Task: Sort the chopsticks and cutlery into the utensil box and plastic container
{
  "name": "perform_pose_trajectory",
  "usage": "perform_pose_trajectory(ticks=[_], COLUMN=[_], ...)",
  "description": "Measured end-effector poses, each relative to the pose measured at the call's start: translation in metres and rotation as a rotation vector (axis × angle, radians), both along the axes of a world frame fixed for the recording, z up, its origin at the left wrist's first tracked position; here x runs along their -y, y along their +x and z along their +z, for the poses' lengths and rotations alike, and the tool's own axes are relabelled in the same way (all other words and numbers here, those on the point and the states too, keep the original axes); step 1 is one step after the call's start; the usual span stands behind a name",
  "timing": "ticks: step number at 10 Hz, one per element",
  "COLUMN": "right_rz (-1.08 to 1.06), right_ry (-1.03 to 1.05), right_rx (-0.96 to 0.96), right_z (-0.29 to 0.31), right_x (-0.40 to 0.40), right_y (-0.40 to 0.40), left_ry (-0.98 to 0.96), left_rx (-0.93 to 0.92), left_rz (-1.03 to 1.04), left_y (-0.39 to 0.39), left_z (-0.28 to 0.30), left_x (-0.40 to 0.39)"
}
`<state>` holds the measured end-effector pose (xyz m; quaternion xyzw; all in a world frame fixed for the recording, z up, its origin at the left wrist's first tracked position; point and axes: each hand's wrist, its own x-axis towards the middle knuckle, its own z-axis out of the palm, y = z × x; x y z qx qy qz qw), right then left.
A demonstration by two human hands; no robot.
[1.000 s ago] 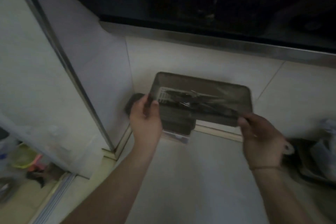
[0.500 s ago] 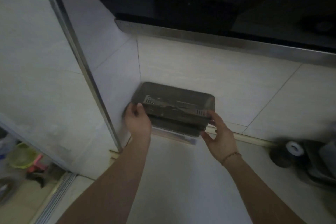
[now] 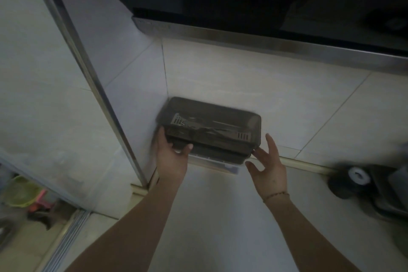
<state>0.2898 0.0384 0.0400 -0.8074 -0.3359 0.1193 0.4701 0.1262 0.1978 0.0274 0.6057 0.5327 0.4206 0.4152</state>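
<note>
- The utensil box point(image 3: 212, 126), with its smoky see-through lid, sits on the worktop point(image 3: 220, 216) in the back left corner, where the two tiled walls meet.
- It rests on top of a clear plastic container point(image 3: 214, 164), whose front edge shows below it.
- Your left hand point(image 3: 172, 157) grips the box's left end, thumb hooked over the front edge.
- Your right hand point(image 3: 268, 170) is spread, fingertips touching the box's lower right corner.
- Open worktop lies in front of the box; dark items point(image 3: 353, 181) stand well apart at the right.
</note>
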Motion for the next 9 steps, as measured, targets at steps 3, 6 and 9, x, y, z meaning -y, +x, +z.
perform_pose_trajectory(ticks=[3,6,9], right_rz=[-0.028,-0.010,-0.054], right_ry=[-0.042,-0.060,-0.070], right_rx=[0.044,0.085,-0.138], right_z=[-0.004,-0.006,-0.028], right_x=[-0.020,-0.023,0.002], right_y=[0.011,0.014,0.007], left_ry=[0.022,0.064,-0.009], left_rx=[-0.045,-0.084,0.045], left_rz=[0.019,0.014,-0.014], left_y=[-0.002,-0.003,-0.009], left_z=[-0.008,-0.014,-0.016], left_x=[-0.004,-0.005,0.022])
